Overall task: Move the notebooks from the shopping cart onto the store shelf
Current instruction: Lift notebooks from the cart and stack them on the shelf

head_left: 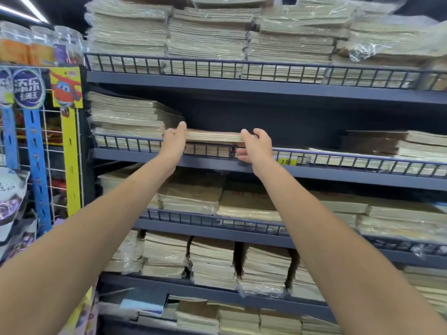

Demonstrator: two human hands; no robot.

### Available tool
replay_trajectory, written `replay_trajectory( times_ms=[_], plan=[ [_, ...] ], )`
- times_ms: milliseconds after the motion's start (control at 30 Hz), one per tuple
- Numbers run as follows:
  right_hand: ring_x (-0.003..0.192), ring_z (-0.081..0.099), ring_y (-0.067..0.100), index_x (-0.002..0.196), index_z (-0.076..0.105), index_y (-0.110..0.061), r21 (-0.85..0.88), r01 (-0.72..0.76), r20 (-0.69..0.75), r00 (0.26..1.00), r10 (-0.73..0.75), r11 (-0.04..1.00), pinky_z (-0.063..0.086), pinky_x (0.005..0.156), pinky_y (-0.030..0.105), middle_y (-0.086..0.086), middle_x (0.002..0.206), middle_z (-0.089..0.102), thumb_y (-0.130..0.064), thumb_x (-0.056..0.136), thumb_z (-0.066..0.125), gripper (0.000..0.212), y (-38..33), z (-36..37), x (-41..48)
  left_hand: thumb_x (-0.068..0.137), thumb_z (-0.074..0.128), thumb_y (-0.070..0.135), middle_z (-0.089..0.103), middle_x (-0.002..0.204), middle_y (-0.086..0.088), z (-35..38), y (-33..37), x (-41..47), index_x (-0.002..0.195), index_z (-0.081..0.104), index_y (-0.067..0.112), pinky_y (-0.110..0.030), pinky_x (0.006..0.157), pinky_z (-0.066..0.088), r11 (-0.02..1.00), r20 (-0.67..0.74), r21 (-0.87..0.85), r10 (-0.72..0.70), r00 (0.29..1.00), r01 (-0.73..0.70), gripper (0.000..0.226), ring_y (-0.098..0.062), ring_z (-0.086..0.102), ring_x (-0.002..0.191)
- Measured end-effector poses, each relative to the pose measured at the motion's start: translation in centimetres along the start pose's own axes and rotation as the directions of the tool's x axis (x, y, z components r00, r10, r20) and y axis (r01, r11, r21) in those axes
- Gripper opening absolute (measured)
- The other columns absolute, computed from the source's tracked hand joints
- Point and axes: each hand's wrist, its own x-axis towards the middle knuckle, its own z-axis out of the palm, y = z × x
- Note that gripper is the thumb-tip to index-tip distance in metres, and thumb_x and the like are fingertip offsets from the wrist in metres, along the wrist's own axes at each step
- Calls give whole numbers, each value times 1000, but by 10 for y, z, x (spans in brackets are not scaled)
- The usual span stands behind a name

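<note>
Both arms reach up to the second tier of the store shelf point(135, 155), carrying a bundle of notebooks point(214, 136) between them. The bundle lies flat and level, just above the wire rail point(362, 163) that runs along the shelf's front edge, and over a low stack point(210, 150) already sitting behind that rail.

The left hand point(174, 141) lies flat against the bundle's left end with its fingers point(181, 125) stretched out straight, pressing rather than wrapping. The right hand point(256, 148) has a real grip on the right end: its upper fingers point(248, 134) curl over the top of the bundle and the lower ones hook in beneath it.

To the left a tall wrapped stack point(125, 117) nearly touches the left hand. To the right the tier is dark and open until the lower piles point(387, 146) further along, past a yellow price tag point(286, 162).

In my judgement this load is in its last step: it has reached the shelf and is lined up over its place, but it is not set down, since both hands are on it. What is left here is to lower it onto the low stack and let go. The shopping cart is out of view, so how many notebooks wait in it cannot be told.
</note>
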Motion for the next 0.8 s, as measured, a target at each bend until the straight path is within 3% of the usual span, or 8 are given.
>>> replay_trajectory(
  times_ms=[133,233,500,800],
  plan=[
    [91,64,17,149,20,-20,-60,-44,118,992,51,997,57,63,24,8,133,50,-27,95,53,63,-6,-23,-19,92,47,52,34,148,-5,3,4,-21,148,20,18,-38,102,40,998,14,-22,-64,998,64,71,-27,39,131],
    [90,65,15,148,24,-20,-110,-16,154,988,33,994,56,59,21,7,138,48,-28,96,53,60,-6,-41,-32,91,54,46,34,149,-4,9,2,-42,150,16,17,-35,97,42,988,56,-112,-100,993,105,76,-24,41,130],
    [88,66,15,132,47,-15,-147,7,232,972,27,989,55,61,22,6,120,59,-28,96,51,38,-5,-79,-72,92,54,41,33,150,-7,28,9,-101,150,18,12,-37,102,39,998,173,-25,-61,983,66,74,-24,42,130],
    [87,65,17,122,54,-10,-263,-17,234,969,81,965,55,70,29,6,111,64,-25,98,48,29,26,-132,-141,93,54,41,48,138,-6,53,-17,-189,145,32,11,-30,84,40,994,276,56,-109,955,97,64,-19,50,118]
  ],
)
